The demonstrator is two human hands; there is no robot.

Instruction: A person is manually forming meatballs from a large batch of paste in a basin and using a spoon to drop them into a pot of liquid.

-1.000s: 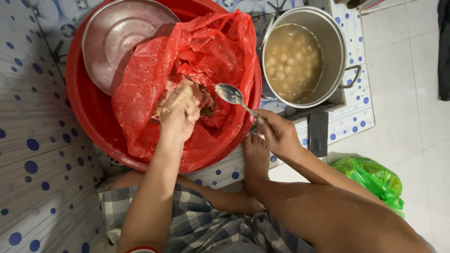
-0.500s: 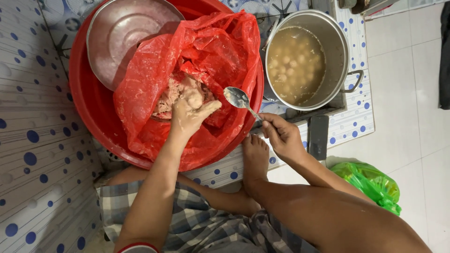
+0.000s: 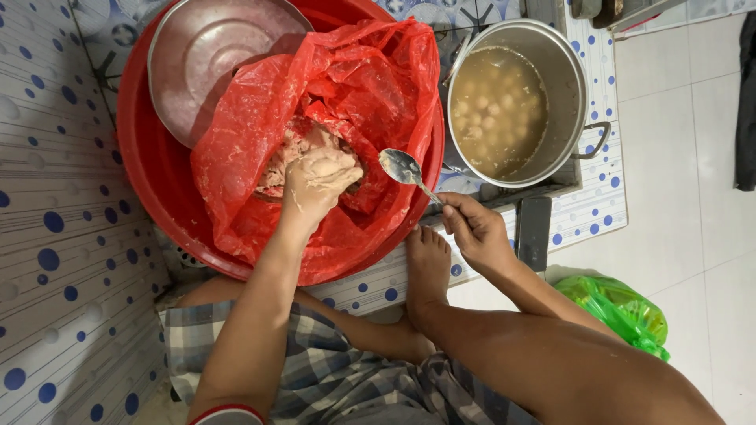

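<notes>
- Red plastic basin (image 3: 150, 189), round and smooth, filling upper left of frame; dented metal bowl (image 3: 213, 59) inside.
- Steel pot (image 3: 512, 102), upper right, cloudy broth with pale balls.
- Crinkled red bag (image 3: 346, 86), centre, cradling sticky pink meat paste (image 3: 279, 161).
- Left hand (image 3: 315, 185) clenched on paste, squeezing out a ball.
- Right hand (image 3: 476, 228) pinching metal spoon (image 3: 402, 167); scooping likely next, needing a clean scrape.

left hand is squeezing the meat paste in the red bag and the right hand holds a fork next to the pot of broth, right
Not quite: the right hand holds a metal spoon, not a fork, as the head view shows. The rest stands: the left hand is closed on the pinkish paste in the red bag, and the spoon is held beside the pot of broth.
</notes>
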